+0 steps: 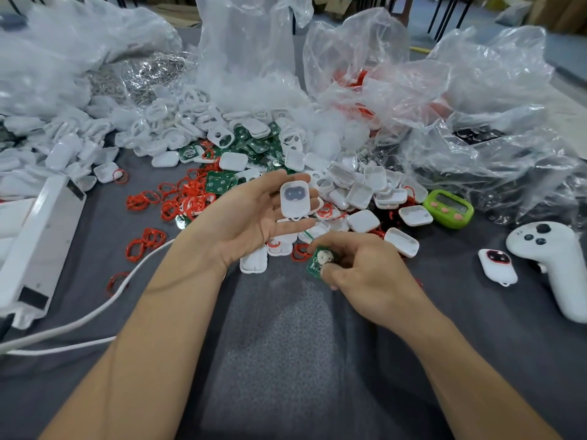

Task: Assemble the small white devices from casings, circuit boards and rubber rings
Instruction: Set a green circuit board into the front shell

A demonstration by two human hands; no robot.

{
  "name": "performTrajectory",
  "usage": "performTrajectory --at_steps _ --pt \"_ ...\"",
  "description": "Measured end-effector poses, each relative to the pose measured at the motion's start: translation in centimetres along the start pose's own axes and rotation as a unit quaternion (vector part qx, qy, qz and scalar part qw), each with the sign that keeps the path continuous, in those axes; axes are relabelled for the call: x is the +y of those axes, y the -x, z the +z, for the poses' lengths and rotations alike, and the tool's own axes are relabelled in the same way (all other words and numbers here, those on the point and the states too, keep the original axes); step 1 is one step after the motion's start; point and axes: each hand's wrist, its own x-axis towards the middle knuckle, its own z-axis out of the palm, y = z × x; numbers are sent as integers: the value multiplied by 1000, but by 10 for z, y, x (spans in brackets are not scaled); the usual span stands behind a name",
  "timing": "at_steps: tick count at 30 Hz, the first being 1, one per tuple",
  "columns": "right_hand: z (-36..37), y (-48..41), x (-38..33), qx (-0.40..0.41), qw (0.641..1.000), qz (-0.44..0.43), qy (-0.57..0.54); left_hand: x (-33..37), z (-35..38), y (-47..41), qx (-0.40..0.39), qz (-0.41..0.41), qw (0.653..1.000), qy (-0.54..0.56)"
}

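Grey-clothed table (286, 344), heap of parts (254, 138) at twelve o'clock. The left grip (254, 214), fingers flat, carries a white casing (294, 198). At five o'clock from it, the right grip (359, 268) pinches a green circuit board (319, 260) (the fitting step, I judge). Next the board needs seating squarely in the casing.

The left hand (254, 217) lies palm up with a white casing (294, 198) resting on its straight fingers (290, 226), while the right hand (359, 268) pinches a green board (318, 261) close beside it, above the grey cloth (286, 344).
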Motion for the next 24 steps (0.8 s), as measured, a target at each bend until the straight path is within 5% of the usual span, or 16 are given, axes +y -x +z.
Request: performTrajectory --at_steps 24 --pt "4 -8 -29 -10 962 -16 273 0 -6 -1 -17 12 1000 0"
